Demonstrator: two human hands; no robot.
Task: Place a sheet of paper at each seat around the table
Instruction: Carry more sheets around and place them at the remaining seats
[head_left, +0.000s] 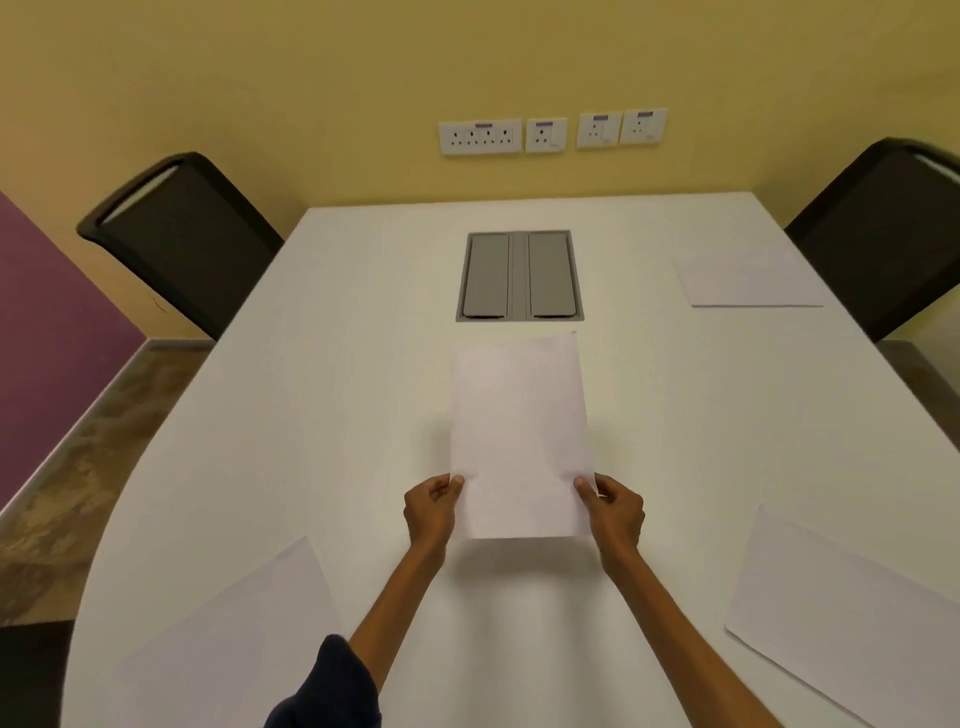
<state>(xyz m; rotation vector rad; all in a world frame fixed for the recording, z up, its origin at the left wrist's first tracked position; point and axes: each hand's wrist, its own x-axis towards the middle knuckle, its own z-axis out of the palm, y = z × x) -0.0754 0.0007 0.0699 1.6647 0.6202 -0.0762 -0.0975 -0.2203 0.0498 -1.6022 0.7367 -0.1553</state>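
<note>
Four sheets show on the white tabletop (322, 395). You hold one sheet of paper (519, 436) upright-lengthwise in front of you, just short of the grey cable hatch (519, 275) set into the middle of the tabletop. Your left hand (430, 512) pinches its left edge near the bottom corner, thumb on top; your right hand (613, 512) pinches the right edge the same way. Each grip is closed on the paper, fingers curled underneath. I cannot tell whether the sheet's far end rests on the surface or floats just above it; a soft shadow lies under its near edge.

A second sheet (234, 639) lies flat at the near left, angled toward the rounded edge. A third sheet (852, 618) lies at the near right, also angled. A fourth sheet (748, 275) lies at the far right, just beside the black chair (883, 234) there. The far-left chair (187, 234) has bare tabletop before it. Wall sockets (550, 132) line the yellow wall behind.
</note>
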